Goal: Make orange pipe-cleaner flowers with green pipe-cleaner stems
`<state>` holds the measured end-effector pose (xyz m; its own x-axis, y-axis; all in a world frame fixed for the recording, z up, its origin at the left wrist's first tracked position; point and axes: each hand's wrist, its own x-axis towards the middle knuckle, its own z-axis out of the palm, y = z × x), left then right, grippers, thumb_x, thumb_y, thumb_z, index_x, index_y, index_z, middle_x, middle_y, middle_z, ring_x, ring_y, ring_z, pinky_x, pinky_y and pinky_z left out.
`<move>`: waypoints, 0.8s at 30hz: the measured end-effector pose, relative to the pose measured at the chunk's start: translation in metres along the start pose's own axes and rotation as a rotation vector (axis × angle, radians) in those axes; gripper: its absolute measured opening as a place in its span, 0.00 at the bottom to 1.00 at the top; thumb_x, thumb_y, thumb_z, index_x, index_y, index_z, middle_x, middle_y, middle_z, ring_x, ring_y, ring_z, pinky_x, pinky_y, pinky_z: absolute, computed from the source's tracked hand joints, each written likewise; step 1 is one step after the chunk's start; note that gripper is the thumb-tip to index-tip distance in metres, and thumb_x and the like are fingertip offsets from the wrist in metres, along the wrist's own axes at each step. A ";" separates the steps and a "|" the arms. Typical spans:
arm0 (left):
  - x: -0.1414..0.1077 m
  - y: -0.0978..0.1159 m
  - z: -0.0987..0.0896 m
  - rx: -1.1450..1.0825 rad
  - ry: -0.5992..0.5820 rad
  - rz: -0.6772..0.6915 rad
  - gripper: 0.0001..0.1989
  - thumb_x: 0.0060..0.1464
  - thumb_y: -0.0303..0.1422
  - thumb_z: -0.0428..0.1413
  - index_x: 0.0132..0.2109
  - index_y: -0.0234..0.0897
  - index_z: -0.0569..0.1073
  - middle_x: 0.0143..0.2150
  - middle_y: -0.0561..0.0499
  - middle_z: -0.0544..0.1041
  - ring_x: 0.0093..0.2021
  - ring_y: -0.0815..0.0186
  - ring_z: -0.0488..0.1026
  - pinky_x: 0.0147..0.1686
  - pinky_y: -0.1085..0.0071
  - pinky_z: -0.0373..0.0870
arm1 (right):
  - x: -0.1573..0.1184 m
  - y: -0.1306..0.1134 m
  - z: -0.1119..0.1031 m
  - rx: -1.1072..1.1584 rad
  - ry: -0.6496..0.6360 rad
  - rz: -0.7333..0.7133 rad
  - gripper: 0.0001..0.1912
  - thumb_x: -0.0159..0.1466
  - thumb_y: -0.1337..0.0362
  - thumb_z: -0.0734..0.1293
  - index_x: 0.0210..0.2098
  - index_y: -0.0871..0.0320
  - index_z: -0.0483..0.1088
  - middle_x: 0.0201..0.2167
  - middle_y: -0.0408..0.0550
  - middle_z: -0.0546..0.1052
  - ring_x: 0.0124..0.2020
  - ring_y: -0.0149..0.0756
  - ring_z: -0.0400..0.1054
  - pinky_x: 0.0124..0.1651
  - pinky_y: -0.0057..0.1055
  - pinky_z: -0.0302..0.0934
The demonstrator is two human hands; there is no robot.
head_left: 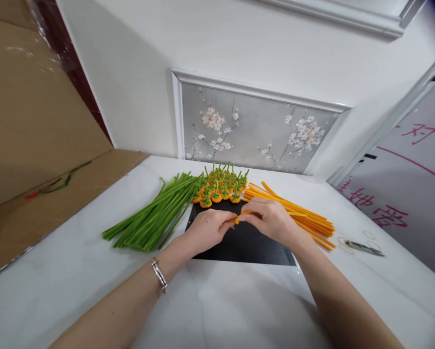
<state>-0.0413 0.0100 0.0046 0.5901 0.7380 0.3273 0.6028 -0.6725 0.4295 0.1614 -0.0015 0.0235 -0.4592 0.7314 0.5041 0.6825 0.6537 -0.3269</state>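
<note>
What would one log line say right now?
left hand, right hand: pinching orange strip | below: black mat | left: green stems | right: orange bundle, scissors | beyond: orange flower heads

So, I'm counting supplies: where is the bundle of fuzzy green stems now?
The green bundle lies on the white marbled tabletop in the head view, left of the flat black mat and the left hand.

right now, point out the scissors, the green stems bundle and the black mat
scissors (365, 248): head view, on the metal blades
green stems bundle (150, 218): head view, middle of the bundle
black mat (244, 246): head view, bare surface below the hands
</note>
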 end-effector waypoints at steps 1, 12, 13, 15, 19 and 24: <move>0.000 0.001 -0.001 -0.003 -0.007 0.012 0.12 0.58 0.30 0.49 0.44 0.42 0.77 0.37 0.53 0.81 0.34 0.66 0.75 0.33 0.74 0.63 | 0.001 0.002 0.000 0.027 0.005 0.005 0.06 0.63 0.63 0.66 0.33 0.55 0.74 0.31 0.45 0.76 0.33 0.32 0.69 0.37 0.28 0.62; -0.002 0.006 0.000 -0.036 0.015 0.109 0.10 0.58 0.30 0.50 0.42 0.42 0.76 0.35 0.53 0.80 0.33 0.67 0.74 0.34 0.75 0.62 | 0.001 0.028 0.003 0.345 -0.151 0.203 0.10 0.61 0.59 0.65 0.32 0.56 0.76 0.28 0.44 0.76 0.29 0.33 0.68 0.33 0.29 0.62; -0.002 0.006 0.000 -0.055 0.024 0.100 0.10 0.58 0.30 0.51 0.43 0.42 0.75 0.36 0.53 0.80 0.33 0.67 0.74 0.34 0.74 0.63 | 0.000 0.030 0.004 0.369 -0.172 0.216 0.10 0.61 0.58 0.65 0.32 0.56 0.76 0.27 0.43 0.75 0.28 0.32 0.67 0.32 0.29 0.61; -0.003 0.008 -0.001 -0.097 0.037 0.072 0.11 0.57 0.30 0.51 0.47 0.42 0.72 0.36 0.54 0.80 0.33 0.66 0.75 0.34 0.74 0.63 | 0.000 0.033 0.005 0.413 -0.213 0.228 0.11 0.61 0.58 0.65 0.31 0.56 0.76 0.25 0.42 0.75 0.28 0.32 0.67 0.31 0.28 0.61; -0.003 0.011 -0.004 -0.138 0.040 0.053 0.13 0.57 0.29 0.51 0.50 0.42 0.68 0.34 0.55 0.79 0.32 0.67 0.75 0.33 0.75 0.64 | -0.001 0.033 0.006 0.473 -0.251 0.235 0.09 0.61 0.59 0.65 0.31 0.56 0.76 0.26 0.42 0.76 0.29 0.32 0.68 0.33 0.28 0.61; -0.001 0.010 -0.002 -0.169 0.060 0.079 0.12 0.58 0.28 0.50 0.48 0.42 0.73 0.40 0.54 0.79 0.36 0.68 0.75 0.39 0.75 0.65 | 0.000 0.031 0.005 0.459 -0.265 0.236 0.09 0.61 0.62 0.64 0.30 0.56 0.76 0.25 0.42 0.75 0.28 0.31 0.68 0.32 0.27 0.60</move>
<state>-0.0374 0.0022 0.0104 0.5958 0.6885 0.4136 0.4540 -0.7135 0.5337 0.1795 0.0192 0.0092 -0.4920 0.8524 0.1771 0.4943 0.4409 -0.7492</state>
